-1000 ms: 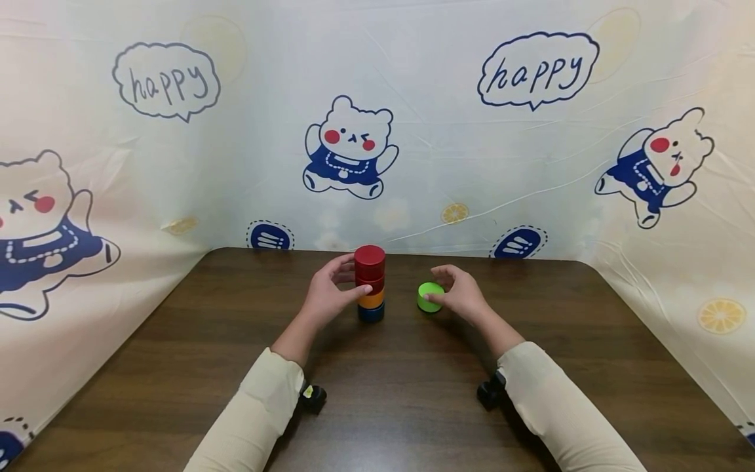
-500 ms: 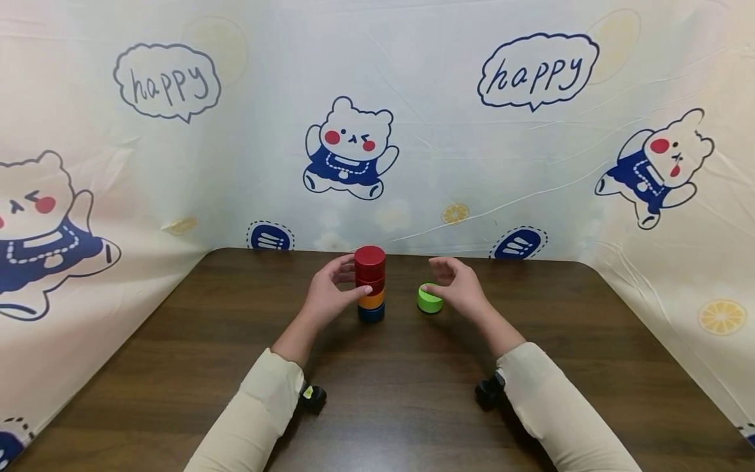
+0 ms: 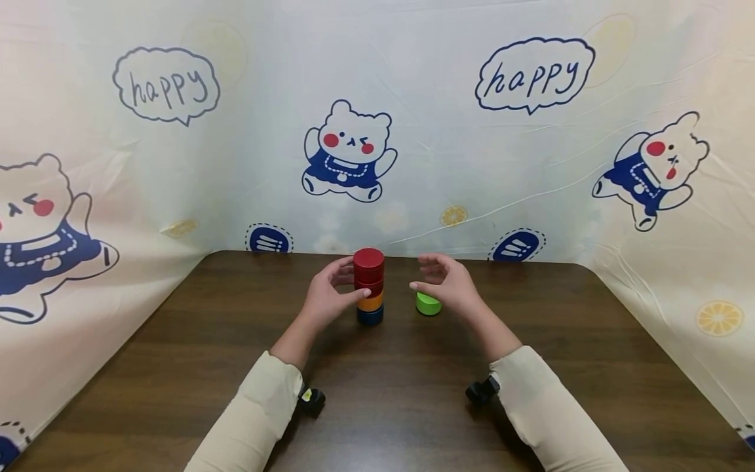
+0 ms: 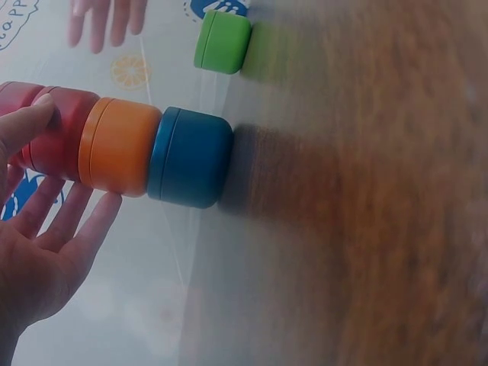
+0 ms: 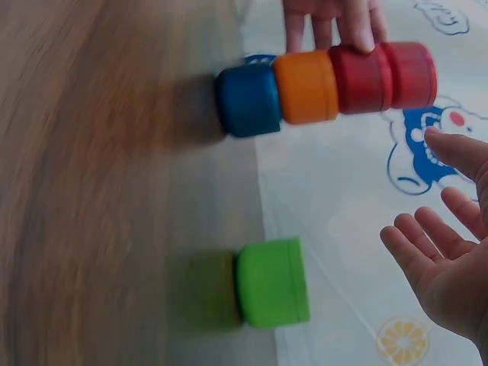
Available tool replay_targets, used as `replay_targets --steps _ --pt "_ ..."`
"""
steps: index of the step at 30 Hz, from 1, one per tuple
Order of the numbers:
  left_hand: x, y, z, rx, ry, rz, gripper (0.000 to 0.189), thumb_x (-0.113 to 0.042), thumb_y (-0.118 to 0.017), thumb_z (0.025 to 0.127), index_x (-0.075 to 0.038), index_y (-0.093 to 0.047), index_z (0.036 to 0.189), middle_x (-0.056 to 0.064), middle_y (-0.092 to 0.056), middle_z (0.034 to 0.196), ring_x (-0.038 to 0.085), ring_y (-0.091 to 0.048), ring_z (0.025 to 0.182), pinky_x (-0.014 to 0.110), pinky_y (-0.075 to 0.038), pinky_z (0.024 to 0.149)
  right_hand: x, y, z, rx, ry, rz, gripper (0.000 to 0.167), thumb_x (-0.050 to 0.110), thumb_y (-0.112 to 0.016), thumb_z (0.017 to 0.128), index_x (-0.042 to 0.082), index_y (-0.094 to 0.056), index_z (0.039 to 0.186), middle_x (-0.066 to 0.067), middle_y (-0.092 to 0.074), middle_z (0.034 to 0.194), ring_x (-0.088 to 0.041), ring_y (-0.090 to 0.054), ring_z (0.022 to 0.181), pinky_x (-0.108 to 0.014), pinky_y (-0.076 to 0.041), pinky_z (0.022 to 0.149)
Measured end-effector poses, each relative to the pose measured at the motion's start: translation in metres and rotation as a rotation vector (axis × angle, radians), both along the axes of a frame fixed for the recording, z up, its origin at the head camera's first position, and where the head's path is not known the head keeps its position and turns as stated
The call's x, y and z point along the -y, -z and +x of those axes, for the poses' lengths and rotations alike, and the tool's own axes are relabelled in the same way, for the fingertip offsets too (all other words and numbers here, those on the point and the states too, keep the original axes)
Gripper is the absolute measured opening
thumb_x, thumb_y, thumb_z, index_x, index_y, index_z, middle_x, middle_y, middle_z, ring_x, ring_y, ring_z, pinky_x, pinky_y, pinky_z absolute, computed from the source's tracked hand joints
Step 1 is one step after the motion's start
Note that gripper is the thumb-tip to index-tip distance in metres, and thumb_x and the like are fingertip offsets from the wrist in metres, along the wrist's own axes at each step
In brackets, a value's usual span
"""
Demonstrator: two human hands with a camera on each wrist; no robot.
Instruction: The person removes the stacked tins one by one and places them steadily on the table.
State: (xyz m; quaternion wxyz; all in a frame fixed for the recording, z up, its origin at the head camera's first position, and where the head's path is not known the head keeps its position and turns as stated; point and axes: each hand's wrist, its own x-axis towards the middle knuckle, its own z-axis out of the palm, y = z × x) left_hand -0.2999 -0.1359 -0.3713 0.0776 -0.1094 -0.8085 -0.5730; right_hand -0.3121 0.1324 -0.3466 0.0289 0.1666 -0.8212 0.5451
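A stack of smooth cylinders stands upright near the table's far side. From the bottom it has a blue cylinder (image 3: 370, 314), an orange cylinder (image 3: 371, 301), a lower red cylinder (image 3: 374, 288) and an upper red cylinder (image 3: 368, 263). My left hand (image 3: 326, 293) holds the stack from the left, thumb on the lower red cylinder's near side and fingers spread behind it, as the left wrist view (image 4: 46, 259) also shows. To the right, a green cylinder (image 3: 428, 305) sits on the table. My right hand (image 3: 453, 283) hovers over it, fingers spread and holding nothing, palm facing the stack.
The brown wooden table (image 3: 377, 406) carries the cylinders. Close behind its far edge hangs a pale cloth (image 3: 425, 151) printed with bears, orange slices and lettering. A black camera (image 3: 482, 391) is strapped at my right wrist, another camera (image 3: 312, 401) at my left.
My right hand has left the green cylinder, fingers opening, and has risen and moved left toward the stack. The green cylinder stays where it was. My left hand keeps its hold.
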Motion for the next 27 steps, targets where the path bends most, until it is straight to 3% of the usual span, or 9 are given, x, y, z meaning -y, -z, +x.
replay_targets --steps 11,19,27 --pt "-0.001 0.002 -0.001 -0.015 0.002 -0.004 0.068 -0.023 -0.083 0.079 -0.022 -0.051 0.139 0.006 -0.058 0.131 0.027 -0.057 0.117 0.049 -0.050 0.094 0.013 -0.012 0.013 -0.030 -0.076 -0.096 0.056 0.015 -0.079 0.084 0.009 -0.056 0.134 -0.012 -0.058 0.131 -0.030 -0.055 0.122 -0.041 -0.048 0.098" --pt "-0.001 0.000 0.001 -0.012 0.003 -0.005 0.069 -0.022 -0.083 0.079 -0.021 -0.050 0.140 0.006 -0.058 0.131 0.028 -0.057 0.117 0.049 -0.050 0.094 0.022 -0.007 0.012 -0.035 -0.079 -0.152 0.055 0.013 -0.079 0.084 0.011 -0.056 0.133 -0.009 -0.059 0.130 -0.025 -0.058 0.119 -0.038 -0.049 0.096" --pt "-0.001 -0.001 0.002 -0.011 0.006 -0.004 0.070 -0.021 -0.083 0.079 -0.020 -0.050 0.140 0.007 -0.058 0.132 0.028 -0.057 0.118 0.048 -0.051 0.093 0.036 -0.005 0.014 -0.042 -0.109 -0.216 0.056 0.010 -0.077 0.085 0.007 -0.054 0.135 -0.013 -0.054 0.138 -0.031 -0.054 0.124 -0.040 -0.047 0.099"
